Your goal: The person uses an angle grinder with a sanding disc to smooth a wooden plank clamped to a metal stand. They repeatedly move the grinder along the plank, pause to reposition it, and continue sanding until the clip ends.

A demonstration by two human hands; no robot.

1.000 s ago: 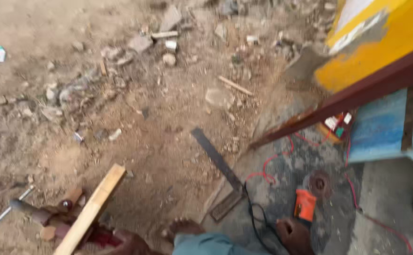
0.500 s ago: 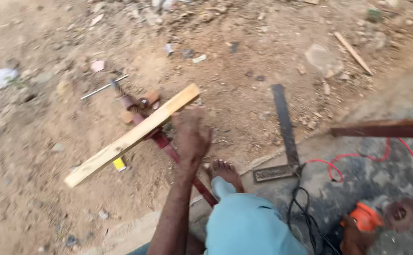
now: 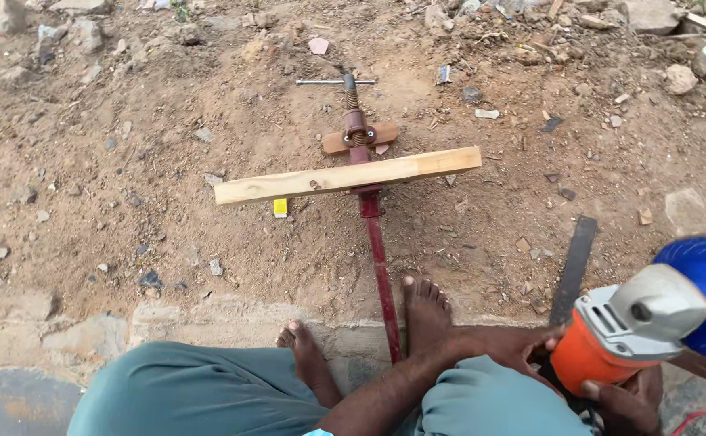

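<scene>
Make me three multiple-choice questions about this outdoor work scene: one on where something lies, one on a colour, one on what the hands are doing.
1. Where does the wooden plank lie?
A. across the red bar clamp
B. leaning on a wall
C. on the person's lap

2. What colour is the angle grinder body?
A. green
B. orange
C. black

3. What are the hands doing?
A. both empty
B. both on the plank
C. left hand and right hand on the grinder

Answers: 1 A, the plank crosses the clamp; 2 B, orange housing with grey head; 3 C, both hands touch it.
</scene>
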